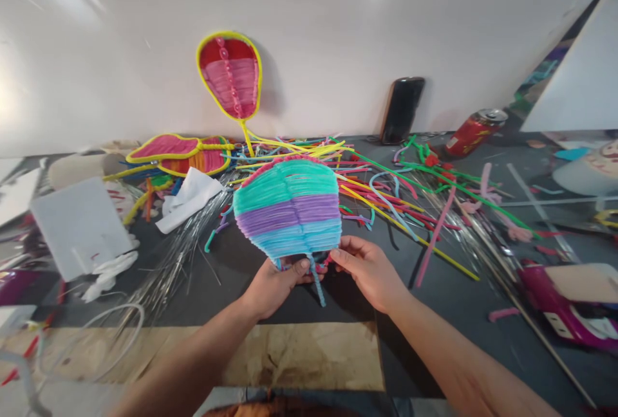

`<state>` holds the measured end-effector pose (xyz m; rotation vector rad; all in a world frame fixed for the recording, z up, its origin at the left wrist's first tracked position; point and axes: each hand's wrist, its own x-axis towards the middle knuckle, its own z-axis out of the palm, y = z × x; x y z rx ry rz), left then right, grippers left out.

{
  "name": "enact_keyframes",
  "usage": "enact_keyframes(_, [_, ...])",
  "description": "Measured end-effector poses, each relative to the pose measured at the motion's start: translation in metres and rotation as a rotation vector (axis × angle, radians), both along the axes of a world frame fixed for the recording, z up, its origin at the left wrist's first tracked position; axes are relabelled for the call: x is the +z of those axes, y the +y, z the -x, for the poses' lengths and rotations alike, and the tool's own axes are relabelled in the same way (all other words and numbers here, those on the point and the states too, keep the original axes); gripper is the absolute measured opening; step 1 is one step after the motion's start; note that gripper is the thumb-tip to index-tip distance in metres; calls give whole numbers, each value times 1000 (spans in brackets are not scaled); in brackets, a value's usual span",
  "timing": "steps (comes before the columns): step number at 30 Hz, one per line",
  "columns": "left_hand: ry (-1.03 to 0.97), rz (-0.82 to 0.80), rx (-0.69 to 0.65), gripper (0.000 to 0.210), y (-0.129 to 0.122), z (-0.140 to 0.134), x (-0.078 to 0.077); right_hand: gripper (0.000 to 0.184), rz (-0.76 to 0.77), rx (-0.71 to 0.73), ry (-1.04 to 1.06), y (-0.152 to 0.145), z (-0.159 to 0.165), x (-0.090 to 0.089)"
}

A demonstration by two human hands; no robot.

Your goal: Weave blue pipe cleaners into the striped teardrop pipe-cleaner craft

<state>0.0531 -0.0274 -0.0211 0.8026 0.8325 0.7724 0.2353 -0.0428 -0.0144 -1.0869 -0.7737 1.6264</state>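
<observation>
Striped fan, head view: the pipe-cleaner fan (290, 211), banded green, purple and light blue, is held up just in front of the heap of pipe cleaners (410, 232); pink edging shows along its upper left rim.
Light-blue stem (317, 285): slants down from the fan's lower edge, on the side of it away from the heap.
Left hand (273, 287): clamped on the fan's lower edge, thumb in front beside the stem, near side of the heap.
Right hand (369, 269): thumb and fingers pinched together on a pink pipe-cleaner strand (331, 258) at the fan's lower right corner, also in front of the heap.
Working the strand: best done, I judge, in short, snug turns close to the edge, with even tension; pulling hard could bunch the light-blue rows or bend the rim.
Steadying: the left thumb should serve best close to the stem, so that the base does not twist.
Yellow-rimmed fan (230, 76): stands behind the heap, to its left.
Smartphone (402, 110): propped upright behind the heap.
Red drink can (476, 132): tilted in view, behind the heap's right part.
Silver tinsel strands (176, 256): spread left of the heap.
</observation>
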Motion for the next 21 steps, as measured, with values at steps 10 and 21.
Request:
enact_keyframes(10, [-13,64,-24,27,4,-1,6,27,4,-8,77,-1,2,-3])
enact_keyframes(21, [-238,247,-180,14,9,12,12,18,-157,148,117,-3,-3,0])
